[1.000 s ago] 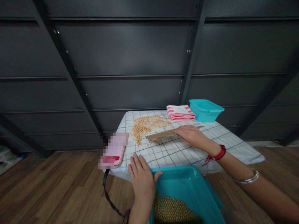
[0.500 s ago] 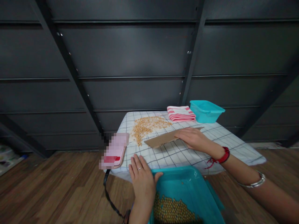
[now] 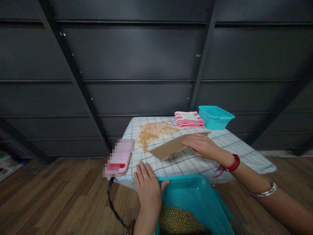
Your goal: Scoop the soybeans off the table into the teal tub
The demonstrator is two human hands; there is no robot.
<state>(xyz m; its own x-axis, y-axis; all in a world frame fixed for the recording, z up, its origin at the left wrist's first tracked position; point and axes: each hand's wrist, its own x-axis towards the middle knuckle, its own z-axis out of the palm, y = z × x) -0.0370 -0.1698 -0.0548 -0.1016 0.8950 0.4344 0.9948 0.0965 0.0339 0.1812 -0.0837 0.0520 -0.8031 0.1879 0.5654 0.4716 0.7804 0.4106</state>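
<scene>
While right hand point(image 3: 199, 145) grips cardboard point(image 3: 168, 147), apparently for sweeping beans point(image 3: 146, 135), left hand point(image 3: 148, 190) lies spread at basin point(image 3: 181, 179) rim; next stroke likely needs low edge

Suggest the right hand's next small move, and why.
I'd probably draw the cardboard slightly toward the near teal tub. The right hand holds it at a slant over the checked cloth, between the loose grains and the tub, which contains similar-looking grains. The left hand sits at the tub's corner, thumb by the rim. Whatever lies under the cardboard is hidden.
</scene>
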